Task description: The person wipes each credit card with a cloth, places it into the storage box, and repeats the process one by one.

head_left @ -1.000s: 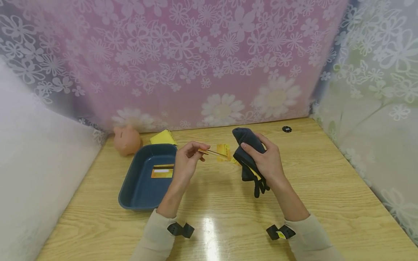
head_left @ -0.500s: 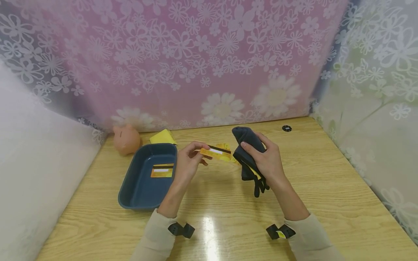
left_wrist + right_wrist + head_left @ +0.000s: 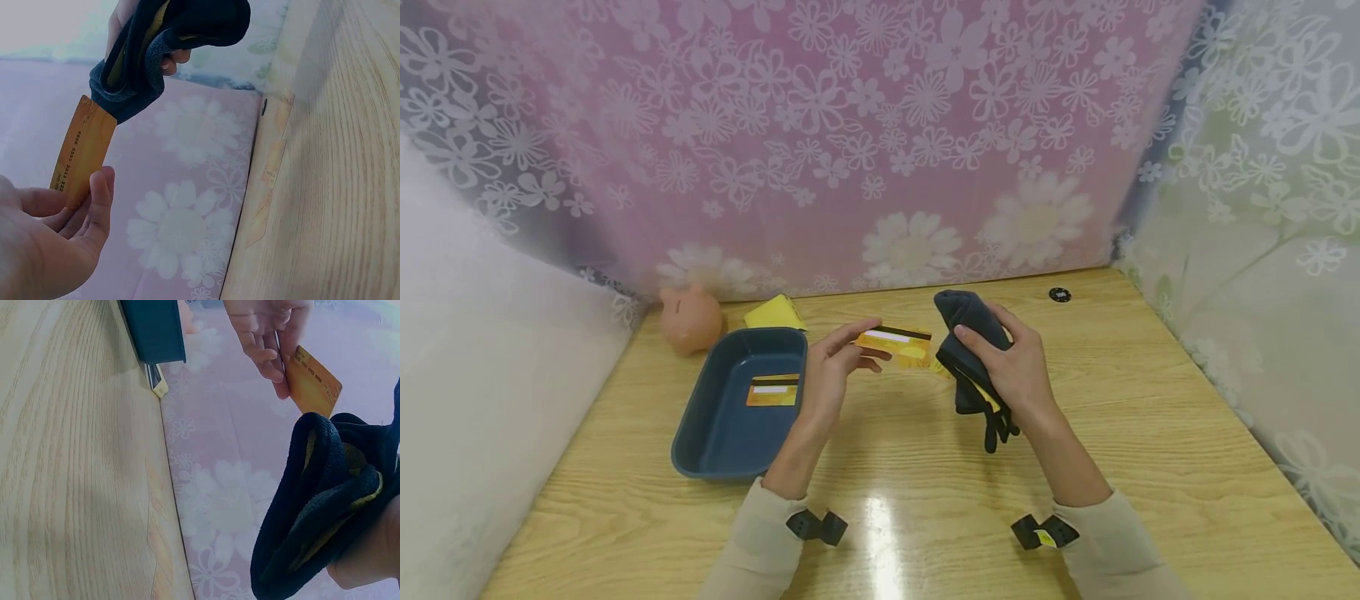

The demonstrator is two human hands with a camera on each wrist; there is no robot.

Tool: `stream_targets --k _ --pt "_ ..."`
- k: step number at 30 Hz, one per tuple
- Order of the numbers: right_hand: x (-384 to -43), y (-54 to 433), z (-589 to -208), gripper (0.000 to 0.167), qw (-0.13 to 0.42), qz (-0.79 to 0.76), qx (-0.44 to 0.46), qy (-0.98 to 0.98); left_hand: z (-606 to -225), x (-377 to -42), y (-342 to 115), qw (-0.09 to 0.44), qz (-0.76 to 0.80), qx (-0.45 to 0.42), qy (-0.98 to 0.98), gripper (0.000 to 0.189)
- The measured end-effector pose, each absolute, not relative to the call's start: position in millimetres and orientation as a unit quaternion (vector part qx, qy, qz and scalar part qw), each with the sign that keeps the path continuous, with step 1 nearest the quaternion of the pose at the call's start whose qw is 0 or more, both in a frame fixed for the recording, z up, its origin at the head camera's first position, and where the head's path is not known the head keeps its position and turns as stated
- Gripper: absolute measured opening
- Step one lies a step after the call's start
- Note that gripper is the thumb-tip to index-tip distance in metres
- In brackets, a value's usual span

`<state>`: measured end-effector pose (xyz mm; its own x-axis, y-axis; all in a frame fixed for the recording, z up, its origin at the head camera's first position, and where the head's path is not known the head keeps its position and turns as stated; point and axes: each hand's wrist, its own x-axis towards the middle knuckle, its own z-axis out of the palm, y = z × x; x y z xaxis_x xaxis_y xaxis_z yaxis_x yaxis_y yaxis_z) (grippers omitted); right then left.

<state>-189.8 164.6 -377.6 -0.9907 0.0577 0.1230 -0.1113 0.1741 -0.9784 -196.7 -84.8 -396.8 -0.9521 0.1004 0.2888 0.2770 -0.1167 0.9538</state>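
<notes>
My left hand [image 3: 829, 379] pinches a yellow-orange bank card [image 3: 891, 337] by its left end, thumb on one side and fingers on the other. Its black stripe and white strip face up in the head view; raised numbers show on that card [image 3: 87, 147] in the left wrist view. My right hand [image 3: 1021, 375] grips a folded dark navy cloth pouch [image 3: 970, 321] with yellow lining and hanging black cords. In the right wrist view the pouch's folded mouth [image 3: 319, 494] gapes toward the card, whose far end is close to it; whether they touch I cannot tell.
A blue plastic tub [image 3: 688, 454] stands left, with another bank card [image 3: 772, 400] lying inside. Behind it are a piggy bank [image 3: 691, 321] and a yellow folded item [image 3: 775, 314]. Several yellow cards [image 3: 272, 169] lie on the table. A black chip [image 3: 1060, 294] lies back right.
The card in my left hand has turned from edge-on to showing its striped face, and its far end has risen slightly. My right hand and the pouch have stayed in place.
</notes>
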Motion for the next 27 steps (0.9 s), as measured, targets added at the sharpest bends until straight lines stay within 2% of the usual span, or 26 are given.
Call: stream_targets --k 6,12,19,27 --pt "-190 165 -377 0.064 0.070 0.639 0.019 -0.766 -396 -197 -85 0.059 -0.756 -0.144 -0.636 0.043" --pt "-190 165 -377 0.064 0.071 0.636 0.021 -0.768 -395 -195 -84 0.057 -0.739 -0.132 -0.658 0.038" --pt "-189 162 -379 0.062 0.078 0.626 0.034 -0.775 -394 -196 -82 0.048 -0.717 -0.123 -0.684 0.056" --pt "-183 147 -382 0.060 0.067 0.635 0.071 -0.766 -394 -197 -80 0.038 -0.710 -0.113 -0.694 0.063"
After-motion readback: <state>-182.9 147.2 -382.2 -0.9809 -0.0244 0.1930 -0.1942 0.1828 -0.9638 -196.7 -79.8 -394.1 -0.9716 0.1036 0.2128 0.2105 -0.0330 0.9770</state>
